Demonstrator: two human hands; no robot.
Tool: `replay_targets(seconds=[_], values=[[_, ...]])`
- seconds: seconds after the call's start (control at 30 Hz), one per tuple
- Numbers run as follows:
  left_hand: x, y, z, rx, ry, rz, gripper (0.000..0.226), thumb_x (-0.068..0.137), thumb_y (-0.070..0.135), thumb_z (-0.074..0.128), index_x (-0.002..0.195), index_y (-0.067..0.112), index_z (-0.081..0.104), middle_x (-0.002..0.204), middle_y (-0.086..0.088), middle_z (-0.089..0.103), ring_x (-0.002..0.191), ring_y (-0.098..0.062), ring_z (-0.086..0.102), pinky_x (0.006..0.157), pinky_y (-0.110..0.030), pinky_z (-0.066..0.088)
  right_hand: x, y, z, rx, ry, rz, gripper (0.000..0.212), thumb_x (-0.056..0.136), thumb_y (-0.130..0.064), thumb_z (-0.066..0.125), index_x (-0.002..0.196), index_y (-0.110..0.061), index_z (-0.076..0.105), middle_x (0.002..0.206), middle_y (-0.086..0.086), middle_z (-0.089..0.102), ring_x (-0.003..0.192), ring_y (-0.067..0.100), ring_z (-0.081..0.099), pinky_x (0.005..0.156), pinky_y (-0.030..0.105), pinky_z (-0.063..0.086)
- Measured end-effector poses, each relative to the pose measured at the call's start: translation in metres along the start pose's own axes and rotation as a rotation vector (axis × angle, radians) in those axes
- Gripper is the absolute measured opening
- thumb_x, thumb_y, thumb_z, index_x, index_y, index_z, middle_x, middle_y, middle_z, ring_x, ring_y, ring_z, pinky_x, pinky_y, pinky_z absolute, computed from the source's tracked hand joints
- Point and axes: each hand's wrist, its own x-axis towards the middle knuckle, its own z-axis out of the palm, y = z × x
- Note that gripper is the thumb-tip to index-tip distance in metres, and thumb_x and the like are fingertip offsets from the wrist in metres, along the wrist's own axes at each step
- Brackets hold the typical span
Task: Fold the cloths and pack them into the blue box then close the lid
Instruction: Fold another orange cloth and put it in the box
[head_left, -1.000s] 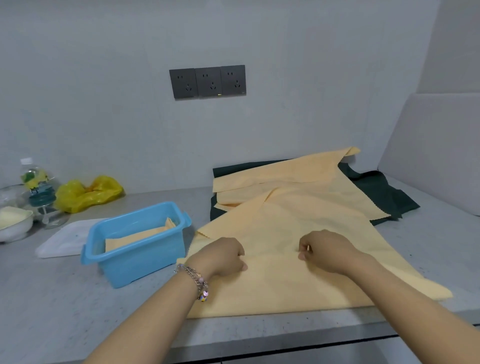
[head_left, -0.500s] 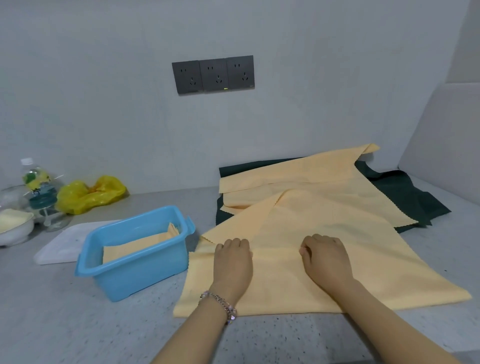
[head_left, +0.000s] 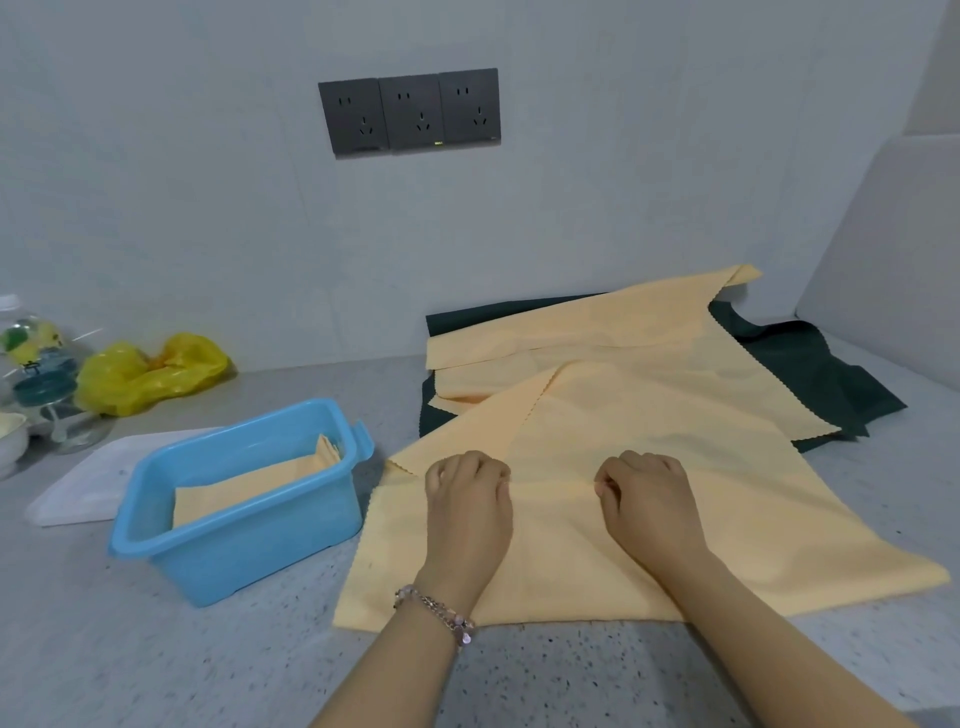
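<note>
- While both hands are resting on it, the top yellow cloth (head_left: 675, 499) is lying spread on the grey counter (head_left: 156, 649), just right of the blue box (head_left: 244, 525), its near edge lying close to the counter's front.
- Left hand (head_left: 467, 499), wearing a beaded bracelet (head_left: 441, 613) at the wrist, is pressing knuckles-up on this cloth with fingers curled under, apparently pinching a raised fold; the exact grip is hidden by the knuckles.
- Right hand (head_left: 644, 493) is sitting right of the left hand, fingers likewise curled onto the same fold line.
- Blue box is standing open, holding a folded yellow cloth (head_left: 249, 483) inside.
- White lid (head_left: 78, 488) is lying flat on the counter just left of and behind the box.
- Second yellow cloth (head_left: 597, 332) is lying beyond the top cloth, overlapping a dark green cloth (head_left: 810, 364) beneath it.
- Yellow plastic bag (head_left: 150, 369) and a clear bottle (head_left: 36, 374) are sitting far left of the box, by the wall.
- Three dark sockets (head_left: 410, 111) are sitting on the wall above the cloths.
</note>
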Motion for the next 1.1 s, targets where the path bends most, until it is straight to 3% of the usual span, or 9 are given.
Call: replay_targets(seconds=[0.07, 0.17, 0.27, 0.37, 0.53, 0.7, 0.9, 1.0, 1.1], values=[[-0.004, 0.012, 0.0, -0.084, -0.055, 0.089, 0.024, 0.089, 0.017, 0.049, 0.103, 0.021, 0.069, 0.105, 0.008, 0.06, 0.106, -0.012, 0.051, 0.102, -0.018, 0.012, 0.001, 0.001, 0.0, -0.006, 0.001, 0.003, 0.012, 0.085, -0.011, 0.056, 0.08, -0.017, 0.065, 0.078, -0.004, 0.061, 0.076, 0.021, 0.055, 0.083, 0.03, 0.031], [-0.009, 0.026, 0.006, -0.124, -0.241, 0.131, 0.036, 0.094, 0.024, 0.04, 0.124, 0.019, 0.06, 0.136, 0.002, 0.051, 0.13, -0.011, 0.037, 0.112, -0.023, -0.001, 0.002, 0.001, 0.0, -0.01, 0.001, 0.007, 0.013, 0.087, -0.013, 0.055, 0.082, -0.017, 0.067, 0.08, -0.004, 0.062, 0.08, 0.021, 0.056, 0.084, 0.029, 0.03], [-0.008, 0.026, 0.013, -0.043, -0.441, 0.118, 0.049, 0.098, 0.032, 0.03, 0.146, 0.02, 0.033, 0.157, 0.001, 0.019, 0.144, -0.01, 0.01, 0.116, -0.03, -0.006, 0.004, 0.001, 0.0, -0.03, -0.001, 0.006, 0.014, 0.089, -0.017, 0.053, 0.086, -0.019, 0.067, 0.085, -0.005, 0.063, 0.084, 0.019, 0.056, 0.087, 0.027, 0.027], [-0.007, 0.022, 0.016, 0.04, -0.593, 0.091, 0.054, 0.1, 0.04, 0.019, 0.152, 0.026, 0.01, 0.159, 0.003, 0.0, 0.145, -0.011, -0.005, 0.117, -0.035, -0.009, 0.004, -0.001, -0.001, -0.077, -0.003, -0.006, 0.015, 0.091, -0.021, 0.049, 0.091, -0.022, 0.064, 0.089, -0.007, 0.062, 0.089, 0.017, 0.055, 0.089, 0.027, 0.023], [-0.01, 0.023, 0.019, 0.101, -0.627, 0.083, 0.056, 0.099, 0.047, 0.013, 0.151, 0.031, 0.002, 0.159, 0.006, -0.006, 0.145, -0.01, -0.008, 0.117, -0.036, -0.009, 0.002, 0.003, -0.011, -0.179, -0.055, -0.085, 0.017, 0.093, -0.028, 0.046, 0.094, -0.024, 0.063, 0.089, -0.007, 0.062, 0.088, 0.018, 0.055, 0.088, 0.031, 0.021], [-0.011, 0.017, 0.019, 0.107, -0.633, 0.079, 0.055, 0.099, 0.048, 0.011, 0.15, 0.033, 0.0, 0.158, 0.008, -0.008, 0.145, -0.009, -0.01, 0.117, -0.035, -0.009, -0.003, 0.033, -0.039, -0.339, -0.017, -0.121, 0.006, 0.074, -0.021, 0.073, 0.071, -0.019, 0.068, 0.062, -0.004, 0.063, 0.064, 0.023, 0.056, 0.076, 0.035, 0.024], [-0.01, 0.022, 0.02, 0.094, -0.632, 0.083, 0.055, 0.099, 0.049, 0.012, 0.151, 0.034, 0.0, 0.158, 0.009, -0.008, 0.144, -0.007, -0.011, 0.117, -0.034, -0.009, -0.002, 0.069, -0.061, -0.508, 0.08, -0.023, 0.015, 0.064, -0.008, 0.076, 0.057, -0.011, 0.062, 0.052, 0.003, 0.053, 0.061, 0.027, 0.05, 0.073, 0.036, 0.025], [-0.01, 0.023, 0.02, 0.091, -0.639, 0.076, 0.055, 0.099, 0.049, 0.012, 0.151, 0.034, 0.001, 0.158, 0.009, -0.008, 0.144, -0.007, -0.011, 0.117, -0.034, -0.009, -0.003, 0.072, -0.06, -0.517, 0.094, 0.043, 0.014, 0.061, -0.002, 0.076, 0.059, -0.008, 0.063, 0.061, 0.008, 0.053, 0.068, 0.03, 0.053, 0.081, 0.04, 0.027], [-0.009, 0.023, 0.02, 0.091, -0.638, 0.072, 0.055, 0.099, 0.049, 0.012, 0.151, 0.034, 0.001, 0.158, 0.009, -0.008, 0.144, -0.007, -0.01, 0.117, -0.034, -0.009, -0.007, 0.057, -0.051, -0.433, -0.022, 0.142, 0.014, 0.077, -0.007, 0.06, 0.085, -0.017, 0.067, 0.09, 0.004, 0.057, 0.092, 0.028, 0.048, 0.093, 0.039, 0.022]])
